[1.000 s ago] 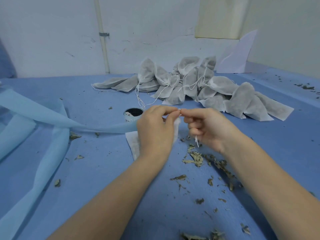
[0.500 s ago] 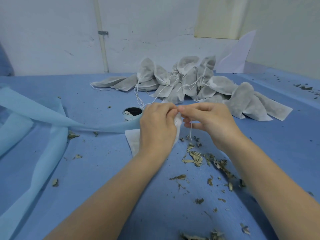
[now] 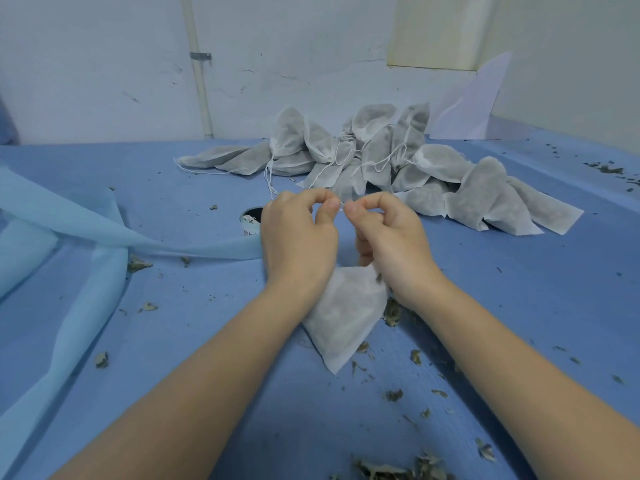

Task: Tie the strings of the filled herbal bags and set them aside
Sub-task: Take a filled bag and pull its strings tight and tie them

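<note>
While the filled white fabric herbal bag (image 3: pixel 343 317) lies on the blue cloth-covered table (image 3: pixel 519 306) beneath both wrists, the left hand (image 3: pixel 298 237) and right hand (image 3: pixel 388 237) each pinch its thin white string (image 3: pixel 343 206) between thumb and forefinger, fingertips nearly touching.

White filled bag (image 3: pixel 341 317) lies flat; tied bags (image 3: pixel 398 168) heaped behind.
</note>
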`<state>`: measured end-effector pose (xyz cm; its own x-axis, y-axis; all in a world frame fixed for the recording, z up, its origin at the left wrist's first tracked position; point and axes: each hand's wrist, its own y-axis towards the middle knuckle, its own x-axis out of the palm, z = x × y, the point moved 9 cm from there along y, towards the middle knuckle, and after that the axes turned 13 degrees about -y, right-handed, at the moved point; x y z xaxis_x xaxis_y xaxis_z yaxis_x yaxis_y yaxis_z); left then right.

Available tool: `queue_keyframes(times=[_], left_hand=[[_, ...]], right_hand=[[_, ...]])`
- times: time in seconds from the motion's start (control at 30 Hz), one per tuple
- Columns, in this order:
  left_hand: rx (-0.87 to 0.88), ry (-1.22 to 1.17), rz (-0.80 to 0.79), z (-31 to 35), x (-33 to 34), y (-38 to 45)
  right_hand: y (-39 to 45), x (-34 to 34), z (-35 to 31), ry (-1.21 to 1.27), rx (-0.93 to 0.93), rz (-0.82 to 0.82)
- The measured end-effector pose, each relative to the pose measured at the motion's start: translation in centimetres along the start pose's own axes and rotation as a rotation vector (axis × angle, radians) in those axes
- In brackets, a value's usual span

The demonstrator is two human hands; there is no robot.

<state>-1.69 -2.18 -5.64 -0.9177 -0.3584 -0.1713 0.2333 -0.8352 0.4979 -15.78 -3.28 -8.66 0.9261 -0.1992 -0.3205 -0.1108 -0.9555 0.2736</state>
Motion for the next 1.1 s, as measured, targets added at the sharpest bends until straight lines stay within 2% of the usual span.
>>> queue_keyframes(times=[0.2, 0.3, 0.43, 0.5, 0.57, 0.63, 0.7, 0.8, 0.87, 1.03, 1.1], left_hand=[[-0.015, -0.033, 0.138, 0.3, -1.8, 0.8], [-0.016, -0.075, 0.083, 0.4, -1.1, 0.4], [-0.055, -0.138, -0.025, -0.1, 0.3, -0.1], [-0.192, -0.211, -0.054, -1.3, 0.8, -0.4], [-0.441, -0.365, -0.103, -3.0, 1.9, -1.2], [-0.737, -0.637, -0.216, -4.4, 4.1, -2.7], [-0.888, -0.846, -0.286, -4.7, 5.7, -3.9], [-0.889, -0.949, -0.244, -4.9, 5.8, -3.8], [-0.848, -0.966, -0.241, -4.8, 5.6, -3.4], [-0.871, -1.021, -0.314, -4.2, 5.9, -3.8], [-0.871, -1.064, -0.323, -4.0, 5.8, -3.7]], right_hand=[[0.3, -0.3, -0.5, 0.051, -0.071, 0.01], [0.3, -1.0, -0.4, 0.149, -0.047, 0.08], [0.3, -2.2, 0.5, 0.439, 0.061, 0.204], [0.4, -3.0, 1.2, 0.585, 0.129, 0.307], [0.3, -4.1, 2.3, 0.698, 0.202, 0.435], [0.0, -5.1, 3.4, 0.724, 0.259, 0.549], [0.0, -5.6, 4.0, 0.668, 0.294, 0.586], [0.7, -5.3, 4.1, 0.571, 0.279, 0.486], [1.0, -4.7, 3.4, 0.422, 0.233, 0.388], [0.9, -3.0, 0.3, 0.089, -0.021, 0.131], [0.6, -2.8, -0.4, -0.023, -0.079, 0.089]])
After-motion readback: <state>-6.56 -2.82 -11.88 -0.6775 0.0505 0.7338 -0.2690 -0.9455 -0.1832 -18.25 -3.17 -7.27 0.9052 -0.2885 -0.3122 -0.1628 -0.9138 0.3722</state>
